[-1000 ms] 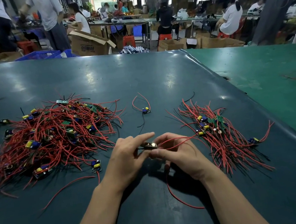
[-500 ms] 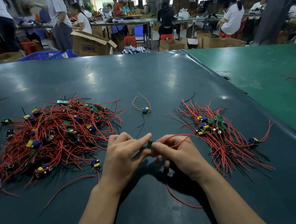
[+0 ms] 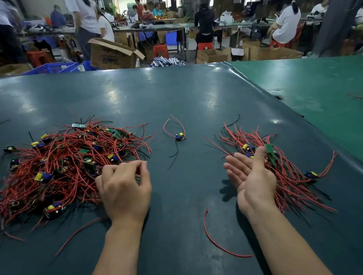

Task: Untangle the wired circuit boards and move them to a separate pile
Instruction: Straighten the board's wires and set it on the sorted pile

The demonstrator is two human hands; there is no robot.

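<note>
— Where are the hands?

— Apart. The left hand (image 3: pixel 125 190) is at the near right edge of the big tangled pile (image 3: pixel 62 169), palm down, fingers curled, thumb and forefinger drawn together over the red wires. Whether a wire is actually pinched, I cannot tell.

— And the other?

— The right hand (image 3: pixel 252 178) is spread, palm turned up and inward, nothing in it, its far edge against the smaller sorted pile (image 3: pixel 276 165) on the right.

— Those are the wired boards?

— Yes, small boards with yellow and blue parts and long red and black leads. The big heap lies left on the dark table (image 3: pixel 169 92), the small one right, well apart.

— Anything between them?

— One single board (image 3: pixel 180 136) farther back, its red leads looped. A loose red wire (image 3: pixel 217 242) curves beside the right forearm.
</note>
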